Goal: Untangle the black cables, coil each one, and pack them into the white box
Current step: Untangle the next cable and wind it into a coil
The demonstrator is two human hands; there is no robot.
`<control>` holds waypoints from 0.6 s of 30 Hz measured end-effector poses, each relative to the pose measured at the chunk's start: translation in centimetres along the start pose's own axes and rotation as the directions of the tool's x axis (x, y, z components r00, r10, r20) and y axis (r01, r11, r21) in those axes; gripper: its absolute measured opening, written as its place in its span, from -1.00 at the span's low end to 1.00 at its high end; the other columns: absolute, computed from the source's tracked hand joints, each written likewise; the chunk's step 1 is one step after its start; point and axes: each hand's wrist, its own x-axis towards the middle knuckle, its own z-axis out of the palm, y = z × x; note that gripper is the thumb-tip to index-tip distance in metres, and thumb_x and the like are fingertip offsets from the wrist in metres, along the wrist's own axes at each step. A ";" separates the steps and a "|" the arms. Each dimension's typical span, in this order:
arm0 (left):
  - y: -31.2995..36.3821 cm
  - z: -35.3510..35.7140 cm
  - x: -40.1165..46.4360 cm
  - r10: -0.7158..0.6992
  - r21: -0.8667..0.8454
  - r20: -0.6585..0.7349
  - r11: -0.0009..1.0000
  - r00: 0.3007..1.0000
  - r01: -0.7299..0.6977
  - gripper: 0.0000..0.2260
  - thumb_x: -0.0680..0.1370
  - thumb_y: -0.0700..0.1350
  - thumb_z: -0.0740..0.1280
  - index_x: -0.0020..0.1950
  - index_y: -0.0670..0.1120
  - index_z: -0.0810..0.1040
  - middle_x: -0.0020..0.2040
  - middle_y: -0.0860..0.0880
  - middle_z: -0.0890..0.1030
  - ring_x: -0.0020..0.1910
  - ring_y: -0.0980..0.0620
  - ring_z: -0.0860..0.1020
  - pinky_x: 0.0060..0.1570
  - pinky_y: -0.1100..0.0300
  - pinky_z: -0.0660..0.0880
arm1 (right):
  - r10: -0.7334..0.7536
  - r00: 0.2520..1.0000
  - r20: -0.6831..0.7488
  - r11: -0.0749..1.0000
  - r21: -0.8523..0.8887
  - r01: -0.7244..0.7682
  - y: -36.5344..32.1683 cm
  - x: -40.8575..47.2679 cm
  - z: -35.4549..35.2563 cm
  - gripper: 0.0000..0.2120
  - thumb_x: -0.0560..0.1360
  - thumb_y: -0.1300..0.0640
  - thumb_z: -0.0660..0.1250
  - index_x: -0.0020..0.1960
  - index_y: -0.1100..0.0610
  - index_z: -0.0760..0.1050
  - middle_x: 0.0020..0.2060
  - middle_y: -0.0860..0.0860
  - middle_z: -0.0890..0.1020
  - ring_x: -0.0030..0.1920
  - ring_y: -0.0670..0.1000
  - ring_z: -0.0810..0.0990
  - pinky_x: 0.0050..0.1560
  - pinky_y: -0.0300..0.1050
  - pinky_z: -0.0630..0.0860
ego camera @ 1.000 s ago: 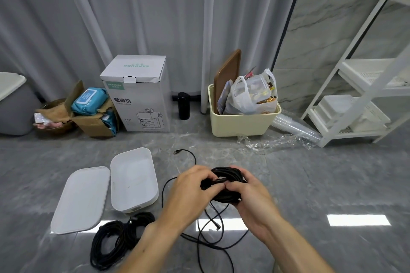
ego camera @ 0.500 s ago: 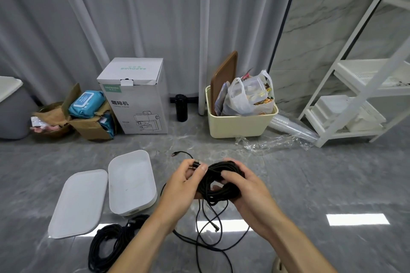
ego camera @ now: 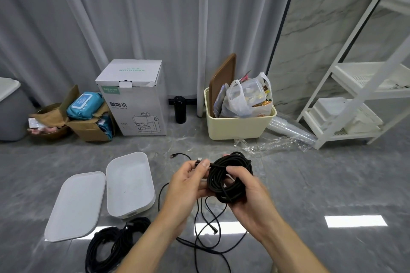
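My right hand (ego camera: 249,197) grips a coiled bundle of black cable (ego camera: 228,175) above the floor. My left hand (ego camera: 188,186) pinches the plug end (ego camera: 199,160) of that cable at the coil's left side. Below my hands a loose black cable (ego camera: 208,224) trails in loops across the floor. Another black cable bundle (ego camera: 113,246) lies at the lower left. The open white box (ego camera: 129,182) stands on the floor left of my hands, with its white lid (ego camera: 76,204) flat beside it.
A white carton (ego camera: 135,97), a brown box with blue packs (ego camera: 88,115), a black bottle (ego camera: 180,109) and a cream bin with bags (ego camera: 239,122) line the curtain. Plastic cups (ego camera: 290,131) lie by a white shelf (ego camera: 359,104) at right.
Both hands have lifted the coil slightly. My left hand has shifted from the coil's front to pinching the plug end at its left, and my right hand now grips the coil from the right.
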 end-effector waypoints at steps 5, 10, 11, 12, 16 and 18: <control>0.1 -0.3 0.0 -0.039 0.045 -0.012 0.998 0.999 0.040 -0.78 0.63 0.01 0.26 0.14 -0.11 0.56 -0.11 -0.02 0.72 -0.15 0.06 0.69 -0.30 0.28 0.54 | 0.009 0.995 0.097 1.000 -0.007 -0.009 0.3 -0.4 0.4 -0.54 0.49 0.38 0.24 0.35 0.11 0.46 0.10 0.18 0.67 0.08 0.14 0.65 0.20 0.14 0.53; -1.6 0.0 0.3 0.110 0.469 -0.105 0.882 0.988 -0.049 -0.73 0.65 0.11 0.17 0.35 0.17 0.37 0.21 0.11 0.49 0.07 0.25 0.54 0.04 0.27 0.48 | -0.019 0.997 0.081 0.994 -0.102 0.027 0.5 -0.5 1.2 -0.46 0.50 0.49 0.20 0.31 -0.03 0.47 0.05 0.12 0.70 0.05 0.14 0.70 -0.01 0.10 0.62; -1.9 0.0 0.3 0.161 0.531 -0.086 0.842 0.983 -0.091 -0.71 0.66 0.11 0.14 0.39 0.22 0.32 0.29 0.14 0.40 0.19 0.24 0.48 0.17 0.21 0.46 | -0.025 0.998 0.060 0.991 -0.132 0.033 0.5 -0.5 1.3 -0.49 0.50 0.47 0.23 0.29 -0.02 0.48 0.01 0.10 0.71 -0.01 0.10 0.71 -0.10 0.03 0.62; -2.0 0.0 0.1 0.203 0.562 -0.054 0.816 0.978 -0.138 -0.69 0.67 0.09 0.12 0.42 0.26 0.30 0.34 0.18 0.34 0.28 0.24 0.42 0.27 0.17 0.43 | -0.030 0.999 0.039 0.987 -0.154 0.035 0.6 -0.6 1.4 -0.52 0.50 0.44 0.26 0.28 -0.02 0.48 -0.01 0.09 0.71 -0.07 0.07 0.71 -0.15 -0.02 0.60; -1.8 0.6 -0.6 0.310 0.617 0.122 0.720 0.943 -0.317 -0.64 0.67 0.03 0.04 0.44 0.35 0.19 0.44 0.39 0.21 0.46 0.41 0.10 0.49 0.25 0.10 | -0.037 0.999 -0.018 0.986 -0.161 0.034 0.7 -0.5 1.7 -0.61 0.46 0.15 0.44 0.26 -0.04 0.49 0.02 0.09 0.70 -0.06 0.05 0.70 -0.10 -0.06 0.57; -1.7 1.0 -0.8 0.275 0.599 0.217 0.720 0.937 -0.351 -0.59 0.58 0.14 0.02 0.43 0.38 0.10 0.47 0.43 0.12 0.49 0.44 0.00 0.52 0.27 0.01 | -0.014 1.000 -0.015 0.989 -0.146 0.012 0.6 -0.6 1.9 -0.59 0.45 0.00 0.43 0.27 0.01 0.50 0.07 0.10 0.70 0.06 0.05 0.69 0.02 -0.05 0.56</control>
